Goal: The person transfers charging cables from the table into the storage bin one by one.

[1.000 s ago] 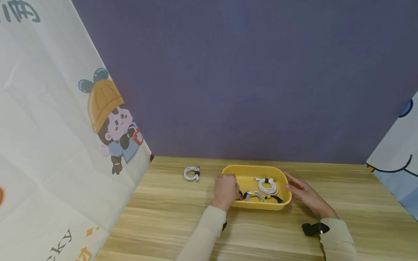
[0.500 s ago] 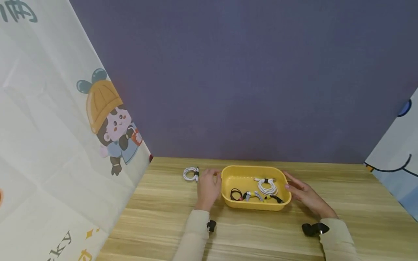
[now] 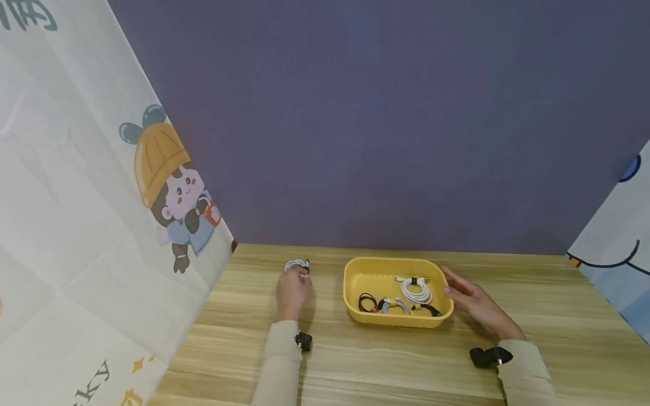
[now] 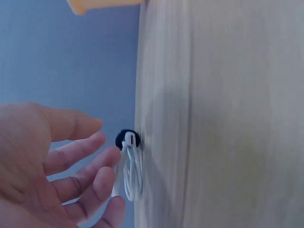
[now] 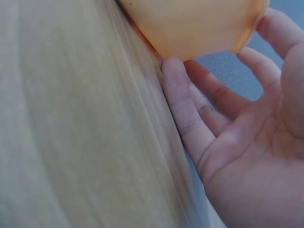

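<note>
A coiled white cable (image 3: 295, 263) with a black strap lies on the table, left of the yellow basket (image 3: 398, 321). My left hand (image 3: 293, 294) is right at this coil and partly covers it in the head view. In the left wrist view its fingers (image 4: 102, 184) are loosely bent beside the cable (image 4: 134, 176), not closed around it. At the basket's right end, my right hand (image 3: 477, 305) rests with fairly straight fingers (image 5: 183, 102) against the outer wall (image 5: 190, 28). The thumb reaches up to the rim.
Inside the basket are another white coiled cable (image 3: 416, 291), a black cable loop (image 3: 367, 303), a grey cable coil (image 3: 396, 306) and a black cable with a yellow strap (image 3: 429, 309). A dark panel (image 3: 386, 141) rises behind the table (image 3: 406, 361).
My left hand has come out of the basket and moved left to the white cable on the table. The right hand has stayed at the basket's right end.
</note>
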Available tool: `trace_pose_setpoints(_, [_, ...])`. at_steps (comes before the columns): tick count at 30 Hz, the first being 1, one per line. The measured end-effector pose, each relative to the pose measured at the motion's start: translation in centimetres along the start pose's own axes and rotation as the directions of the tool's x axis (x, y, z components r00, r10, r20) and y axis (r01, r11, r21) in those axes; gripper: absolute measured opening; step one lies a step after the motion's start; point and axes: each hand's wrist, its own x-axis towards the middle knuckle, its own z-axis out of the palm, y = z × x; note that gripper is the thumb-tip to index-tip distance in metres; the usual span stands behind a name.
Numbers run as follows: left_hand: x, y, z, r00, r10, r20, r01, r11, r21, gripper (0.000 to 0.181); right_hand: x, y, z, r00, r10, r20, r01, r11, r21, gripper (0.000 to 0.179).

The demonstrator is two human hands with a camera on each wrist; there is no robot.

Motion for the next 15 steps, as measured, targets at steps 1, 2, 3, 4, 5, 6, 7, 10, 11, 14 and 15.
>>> trace_pose_setpoints(1, [0.0,-0.2,-0.1,1.000,-0.012,0.010,0.012,1.000,0.007,0.013,0.0,0.0,0.0,1.000,-0.006,0.002,0.006,1.000,-0.005,0.067])
trace_pose_setpoints(2, [0.1,-0.3,-0.1,1.000,-0.018,0.015,0.018,1.000,0.016,0.014,0.0,0.0,0.0,1.000,-0.011,0.003,0.011,1.000,-0.007,0.066])
trace_pose_setpoints(3, [0.1,-0.5,-0.2,1.000,-0.020,0.019,0.020,1.000,0.021,0.016,0.0,0.0,0.0,1.000,-0.016,0.004,0.016,1.000,-0.010,0.066])
trace_pose_setpoints(4, [0.1,-0.7,-0.2,0.999,-0.024,0.023,0.023,0.999,0.024,0.017,0.0,0.0,0.0,1.000,-0.020,0.003,0.020,1.000,-0.012,0.065])
trace_pose_setpoints(5, [0.2,-0.8,-0.1,0.999,-0.029,0.028,0.028,0.999,0.022,0.018,-0.1,0.0,-0.1,1.000,-0.023,0.003,0.023,1.000,-0.014,0.065])
trace_pose_setpoints(6, [0.2,-0.9,-0.1,0.999,-0.031,0.032,0.030,0.999,0.021,0.019,-0.1,0.0,-0.1,1.000,-0.025,0.003,0.026,1.000,-0.013,0.064])
trace_pose_setpoints(7, [0.2,-1.1,-0.1,0.999,-0.031,0.037,0.030,0.999,0.021,0.020,0.0,0.0,-0.1,1.000,-0.029,0.004,0.029,0.999,-0.014,0.064])
trace_pose_setpoints(10, [0.2,-1.3,-0.2,0.998,-0.033,0.048,0.031,0.999,0.033,0.021,0.0,0.1,0.0,0.999,-0.034,0.004,0.034,0.999,-0.003,0.062])
trace_pose_setpoints(11, [0.1,-1.4,-0.2,0.998,-0.037,0.055,0.035,0.999,0.037,0.021,0.0,0.1,0.0,0.999,-0.036,0.004,0.036,0.999,0.002,0.062])
trace_pose_setpoints(14, [-0.1,-1.6,-0.4,0.996,-0.045,0.078,0.041,0.998,0.055,0.021,0.1,0.2,0.0,0.999,-0.043,0.005,0.043,0.999,0.010,0.061])
trace_pose_setpoints(15, [-0.1,-1.6,-0.5,0.995,-0.049,0.088,0.044,0.997,0.056,0.021,0.2,0.3,0.0,0.999,-0.043,0.003,0.043,0.999,0.012,0.061])
